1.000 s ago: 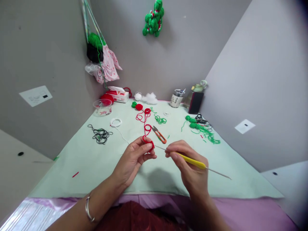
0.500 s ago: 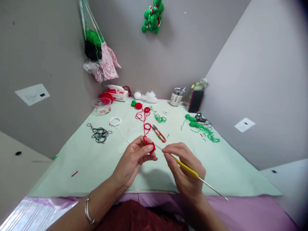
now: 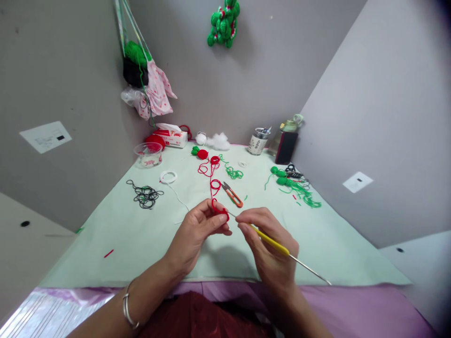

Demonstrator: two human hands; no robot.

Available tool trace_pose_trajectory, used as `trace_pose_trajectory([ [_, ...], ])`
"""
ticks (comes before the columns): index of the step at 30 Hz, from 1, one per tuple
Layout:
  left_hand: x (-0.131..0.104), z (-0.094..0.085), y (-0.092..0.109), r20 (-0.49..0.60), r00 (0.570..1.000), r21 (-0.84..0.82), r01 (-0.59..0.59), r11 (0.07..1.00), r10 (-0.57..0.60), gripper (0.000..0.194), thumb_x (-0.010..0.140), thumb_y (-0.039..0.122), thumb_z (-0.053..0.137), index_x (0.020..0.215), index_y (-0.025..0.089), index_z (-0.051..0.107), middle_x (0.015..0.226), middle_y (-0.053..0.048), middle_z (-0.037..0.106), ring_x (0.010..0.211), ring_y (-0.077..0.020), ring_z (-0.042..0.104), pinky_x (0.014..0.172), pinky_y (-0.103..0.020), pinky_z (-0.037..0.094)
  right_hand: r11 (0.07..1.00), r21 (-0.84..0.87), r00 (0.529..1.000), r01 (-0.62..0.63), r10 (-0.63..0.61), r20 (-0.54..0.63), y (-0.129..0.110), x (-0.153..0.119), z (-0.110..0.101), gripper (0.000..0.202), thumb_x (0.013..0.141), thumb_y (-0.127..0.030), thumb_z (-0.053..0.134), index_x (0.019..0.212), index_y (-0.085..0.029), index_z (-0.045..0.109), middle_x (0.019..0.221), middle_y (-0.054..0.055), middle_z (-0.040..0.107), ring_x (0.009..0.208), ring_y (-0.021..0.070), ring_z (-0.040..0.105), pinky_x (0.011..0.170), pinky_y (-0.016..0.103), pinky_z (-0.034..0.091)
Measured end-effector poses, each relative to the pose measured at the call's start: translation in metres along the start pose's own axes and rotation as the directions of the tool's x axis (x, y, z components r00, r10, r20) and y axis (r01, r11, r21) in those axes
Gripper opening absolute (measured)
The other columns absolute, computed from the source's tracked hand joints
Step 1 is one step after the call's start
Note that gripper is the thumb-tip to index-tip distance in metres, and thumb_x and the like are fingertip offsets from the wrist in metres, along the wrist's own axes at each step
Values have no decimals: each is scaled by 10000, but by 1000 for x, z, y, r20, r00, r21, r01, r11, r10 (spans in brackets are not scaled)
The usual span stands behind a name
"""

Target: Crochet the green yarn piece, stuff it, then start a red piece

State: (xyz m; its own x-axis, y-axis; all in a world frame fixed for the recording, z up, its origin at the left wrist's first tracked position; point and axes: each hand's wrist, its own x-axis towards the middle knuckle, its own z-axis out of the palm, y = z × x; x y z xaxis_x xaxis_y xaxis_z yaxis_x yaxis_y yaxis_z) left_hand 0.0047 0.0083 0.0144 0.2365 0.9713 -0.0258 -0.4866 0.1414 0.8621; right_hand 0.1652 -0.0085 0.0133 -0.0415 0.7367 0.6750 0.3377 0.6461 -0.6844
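Observation:
Between the thumb and fingers of my left hand (image 3: pixel 200 227) is a small piece of red crochet work (image 3: pixel 221 214), partly covered by the fingers. Red yarn (image 3: pixel 211 180) runs from it up the table in loose loops. My right hand (image 3: pixel 269 244) grips a crochet hook (image 3: pixel 269 241) by its yellow handle. The hook's thin metal tip reaches the right edge of the red piece; whether it sits inside a stitch I cannot tell. Its other metal end sticks out toward the lower right. Orange thread snips (image 3: pixel 233 195) lie just beyond both hands.
Black cord (image 3: pixel 145 195) and a white yarn ring (image 3: pixel 168 177) lie at left. Green crocheted pieces with loose strands (image 3: pixel 299 188) lie at right. Along the back stand a clear tub (image 3: pixel 148 155), a tissue box (image 3: pixel 172 137), a pen holder (image 3: pixel 258 142) and a dark phone (image 3: pixel 286 147).
My left thumb and the red piece have shifted slightly, with the piece turned a little to the right. The hook has moved slightly up and left, its tip still at the piece.

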Motion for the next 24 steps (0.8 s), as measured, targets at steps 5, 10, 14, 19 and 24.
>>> trace_pose_trajectory([
  [5,-2,2,-2,15,999,-38,35,999,-35,174,798,236,795,946,175,726,860,5,648,742,-110,618,769,-256,521,981,158,988,-115,129,-83,6,0,4,112,919,-161,684,894,-247,751,823,7,712,767,153,653,687,291,506],
  [10,-3,3,-5,39,997,2,66,998,-66,362,799,241,802,1156,214,744,814,18,635,714,-99,605,787,-255,489,959,248,974,-140,178,-138,13,-1,8,111,912,-195,691,870,-250,779,784,2,714,719,147,657,665,284,520],
  [14,-4,4,-6,26,998,8,65,998,-65,372,814,241,786,1180,213,730,833,7,642,737,-110,604,800,-267,484,922,330,952,-200,263,-159,16,-3,10,77,896,-216,709,903,-250,778,776,-9,711,691,136,682,640,260,549],
  [19,-4,6,-4,8,999,-35,41,999,-40,189,802,252,791,956,173,716,885,-15,662,718,-117,609,759,-273,495,909,351,944,-223,291,-154,14,-3,10,71,901,-224,699,899,-234,769,762,-4,710,658,137,673,617,264,550],
  [24,-4,4,-2,52,996,-64,71,995,-68,241,802,233,789,1021,174,709,798,6,623,693,-116,621,745,-265,493,962,235,958,-140,192,-211,11,-1,8,120,928,-201,662,897,-248,768,778,1,700,704,143,652,660,284,534],
])
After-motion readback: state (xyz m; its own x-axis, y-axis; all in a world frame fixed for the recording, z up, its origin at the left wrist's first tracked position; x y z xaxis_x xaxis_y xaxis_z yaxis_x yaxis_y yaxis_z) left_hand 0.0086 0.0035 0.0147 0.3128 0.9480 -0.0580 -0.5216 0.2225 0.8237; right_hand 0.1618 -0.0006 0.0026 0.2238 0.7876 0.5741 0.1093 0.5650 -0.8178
